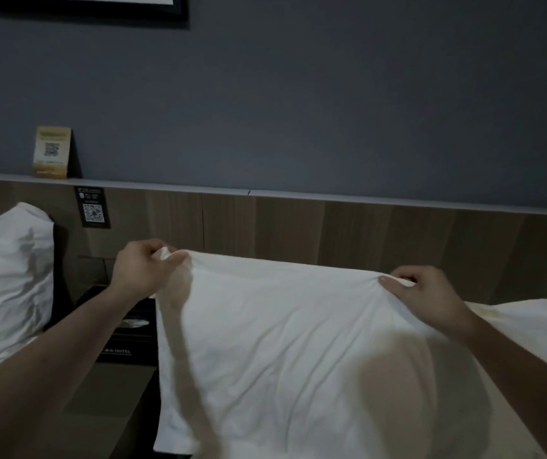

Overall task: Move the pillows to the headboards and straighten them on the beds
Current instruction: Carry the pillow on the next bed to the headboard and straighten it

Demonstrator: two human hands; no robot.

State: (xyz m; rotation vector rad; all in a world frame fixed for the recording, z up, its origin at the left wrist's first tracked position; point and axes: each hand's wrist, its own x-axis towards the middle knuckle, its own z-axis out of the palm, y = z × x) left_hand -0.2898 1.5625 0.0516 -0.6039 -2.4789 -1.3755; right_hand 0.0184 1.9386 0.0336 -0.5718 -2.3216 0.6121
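- Two pillows: one white pillow (298, 342) fills the lower centre of the frame, just below the wooden headboard (298, 226); a second pillow (4, 279) stands at the left edge.
- Two hands: the left hand (139, 273) pinches the near pillow's upper left corner; the right hand (421, 293) grips its top edge, fingers curled into the cloth.
- Two QR cards: one gold card (52, 152) on the ledge, one black sign (93, 208) on the headboard.
- One dark tissue box (129, 339) on the nightstand (106, 392), lower left.

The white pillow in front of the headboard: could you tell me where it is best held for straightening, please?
Grip the pillow by its two top corners from above: left hand and right hand already pinch there. The soft case hangs taut between them, parallel to the headboard.
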